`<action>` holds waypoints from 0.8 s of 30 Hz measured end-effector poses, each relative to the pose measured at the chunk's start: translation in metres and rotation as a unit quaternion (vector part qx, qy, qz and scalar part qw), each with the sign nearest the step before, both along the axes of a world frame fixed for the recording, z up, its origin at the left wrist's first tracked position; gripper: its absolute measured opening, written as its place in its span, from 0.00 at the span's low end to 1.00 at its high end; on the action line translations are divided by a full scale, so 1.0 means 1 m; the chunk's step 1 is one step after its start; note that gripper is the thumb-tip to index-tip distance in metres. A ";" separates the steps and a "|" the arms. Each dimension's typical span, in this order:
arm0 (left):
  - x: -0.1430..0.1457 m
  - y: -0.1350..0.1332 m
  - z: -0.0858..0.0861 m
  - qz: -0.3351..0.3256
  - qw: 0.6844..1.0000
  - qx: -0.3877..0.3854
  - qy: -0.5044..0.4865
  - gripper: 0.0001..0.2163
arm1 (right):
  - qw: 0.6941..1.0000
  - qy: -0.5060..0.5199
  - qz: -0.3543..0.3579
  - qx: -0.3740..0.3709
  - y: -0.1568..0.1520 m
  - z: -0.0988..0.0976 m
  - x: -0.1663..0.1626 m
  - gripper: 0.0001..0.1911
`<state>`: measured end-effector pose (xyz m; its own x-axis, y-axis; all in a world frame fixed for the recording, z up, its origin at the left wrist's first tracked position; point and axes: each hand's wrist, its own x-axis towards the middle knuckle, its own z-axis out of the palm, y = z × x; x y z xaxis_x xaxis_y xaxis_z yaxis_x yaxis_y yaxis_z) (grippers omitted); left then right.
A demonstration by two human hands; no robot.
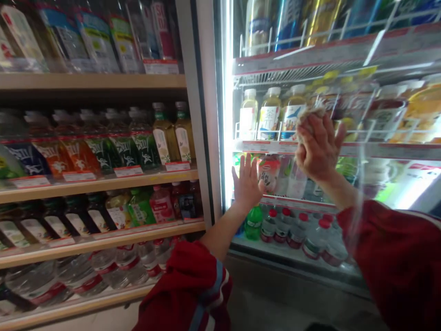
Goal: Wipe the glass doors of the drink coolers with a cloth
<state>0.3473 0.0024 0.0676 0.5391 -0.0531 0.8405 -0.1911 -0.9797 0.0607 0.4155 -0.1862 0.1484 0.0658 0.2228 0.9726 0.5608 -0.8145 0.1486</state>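
Observation:
A glass door [358, 184] stands between me and the lit shelves of a drinks fridge. My right hand [320, 147] presses a crumpled pale cloth [310, 120] against the glass, at the height of the middle shelf. Lower and to the left, my left hand [247, 184] lies against the pane with its fingers spread, holding nothing. Behind the glass near the cloth are tea bottles with white caps [269, 112]. Part of the cloth is covered by my right fingers.
Left of the fridge, an open wooden shelf unit [93, 82] holds rows of bottled drinks [127, 138]. A grey upright frame [203, 92] divides it from the fridge. Red-capped water bottles [315, 239] and a green bottle [254, 223] stand on the fridge's bottom shelf.

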 end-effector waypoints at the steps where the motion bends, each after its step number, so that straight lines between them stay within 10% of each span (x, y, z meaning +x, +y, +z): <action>1: 0.001 0.000 -0.001 -0.003 1.000 -0.003 -0.002 0.32 | 1.000 -0.002 -0.001 0.000 0.000 0.000 0.000 0.23; 24: -0.003 0.002 -0.001 0.022 0.999 0.021 -0.010 0.32 | 0.999 -0.031 -0.014 -0.001 0.003 -0.001 -0.001 0.22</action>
